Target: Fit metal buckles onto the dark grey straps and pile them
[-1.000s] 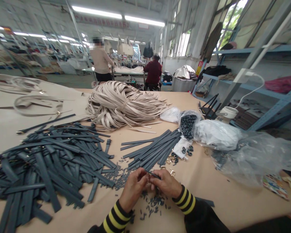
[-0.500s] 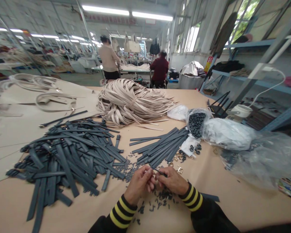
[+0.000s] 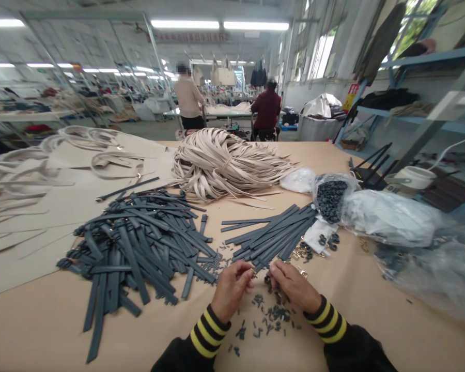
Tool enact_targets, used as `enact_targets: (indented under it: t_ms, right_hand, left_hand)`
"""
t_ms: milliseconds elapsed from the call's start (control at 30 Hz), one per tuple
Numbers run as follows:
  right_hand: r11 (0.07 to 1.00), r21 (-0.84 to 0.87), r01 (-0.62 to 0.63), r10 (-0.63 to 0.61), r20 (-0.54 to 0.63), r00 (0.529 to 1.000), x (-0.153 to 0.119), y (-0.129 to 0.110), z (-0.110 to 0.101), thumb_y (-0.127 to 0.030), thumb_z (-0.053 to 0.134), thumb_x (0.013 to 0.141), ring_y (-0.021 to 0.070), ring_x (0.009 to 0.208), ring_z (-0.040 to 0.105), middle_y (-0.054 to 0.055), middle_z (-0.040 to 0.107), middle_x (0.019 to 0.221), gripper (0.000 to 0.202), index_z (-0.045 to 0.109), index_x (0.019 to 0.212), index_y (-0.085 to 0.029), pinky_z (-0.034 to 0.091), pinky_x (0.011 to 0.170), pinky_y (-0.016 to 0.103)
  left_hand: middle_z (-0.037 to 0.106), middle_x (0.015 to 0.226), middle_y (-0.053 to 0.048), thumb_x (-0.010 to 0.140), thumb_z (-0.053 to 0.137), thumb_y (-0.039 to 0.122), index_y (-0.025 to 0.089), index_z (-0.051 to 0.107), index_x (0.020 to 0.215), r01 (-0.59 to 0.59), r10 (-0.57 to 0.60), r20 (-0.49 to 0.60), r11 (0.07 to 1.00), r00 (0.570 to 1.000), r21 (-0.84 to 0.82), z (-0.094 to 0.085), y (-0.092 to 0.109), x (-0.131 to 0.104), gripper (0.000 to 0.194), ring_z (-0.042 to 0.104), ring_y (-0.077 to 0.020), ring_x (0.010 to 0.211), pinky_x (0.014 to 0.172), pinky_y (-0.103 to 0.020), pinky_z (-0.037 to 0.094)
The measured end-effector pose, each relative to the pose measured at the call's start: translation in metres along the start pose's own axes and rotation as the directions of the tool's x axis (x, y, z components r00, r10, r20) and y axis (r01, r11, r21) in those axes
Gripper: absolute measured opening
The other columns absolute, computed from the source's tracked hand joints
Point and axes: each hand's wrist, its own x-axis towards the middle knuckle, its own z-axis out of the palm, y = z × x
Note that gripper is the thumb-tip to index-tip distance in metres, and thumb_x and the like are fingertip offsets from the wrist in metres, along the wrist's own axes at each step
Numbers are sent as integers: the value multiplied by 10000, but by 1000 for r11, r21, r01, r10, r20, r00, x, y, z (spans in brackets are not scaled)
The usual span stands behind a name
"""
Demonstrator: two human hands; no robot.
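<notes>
My left hand (image 3: 234, 287) is closed in a pinch, with a small gold-coloured metal piece showing at its fingertips. To its right, my right hand (image 3: 292, 285) has its fingers bent together over small dark and brassy bits; what it grips is hidden. The two hands are apart. Beyond them lies a fan of flat dark straps (image 3: 273, 235). Small dark cut pieces (image 3: 277, 314) are scattered on the table below and between the hands. Gold buckles (image 3: 302, 251) sit behind my right hand.
A large pile of dark straps (image 3: 139, 243) covers the left. Behind are a beige strap bundle (image 3: 228, 163) and beige panels (image 3: 62, 206). Plastic bags (image 3: 391, 214) lie at the right, one holding dark pieces (image 3: 332, 199). Two people stand or sit at a far table (image 3: 170, 112).
My hands have moved apart from each other. The dark strip at my right fingertips no longer shows, and a gold piece now shows at my left fingertips. The view has turned left.
</notes>
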Motion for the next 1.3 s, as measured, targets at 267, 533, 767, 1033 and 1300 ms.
enact_targets:
  t_ms: [267,533,767,1033,1300]
  right_hand:
    - [962,269,-37,-12,180,984,-12,7,-2,-248,411,823,67,451,418,-35,504,579,167,538,771,-153,323,438,171]
    - [877,475,-71,-94,315,945,-15,17,-8,-333,482,815,34,390,336,-33,512,553,220,573,809,-132,248,382,155]
    - [857,513,-44,-156,339,928,-18,12,-10,-397,481,807,37,394,325,-34,490,542,305,580,844,-111,245,380,162]
    - [907,419,-44,-33,175,984,-22,0,4,-300,475,809,55,442,417,-36,528,554,156,438,775,-153,311,417,154]
    - [921,388,23,-34,20,999,-30,-21,16,-247,382,849,70,442,459,-29,560,616,65,362,844,-186,376,444,181]
  left_hand:
    - [568,558,2,721,571,307,111,580,809,-26,26,-6,1000,1000,14,-1,9,-1,215,535,-105,512,497,-209,444]
    - [555,493,15,670,658,276,106,564,761,211,-168,143,898,975,-386,2,11,-5,215,473,-33,410,426,-117,378]
    - [492,538,34,637,697,237,106,539,724,360,-231,281,698,931,-619,10,5,-11,223,447,-4,423,389,-80,332]
    - [425,470,72,605,714,235,155,434,698,333,-205,265,670,942,-664,30,-7,-18,306,362,-11,376,346,-98,247]
    - [446,429,61,658,659,352,169,369,691,268,-110,286,752,952,-602,27,-3,-18,345,396,-40,375,354,-120,247]
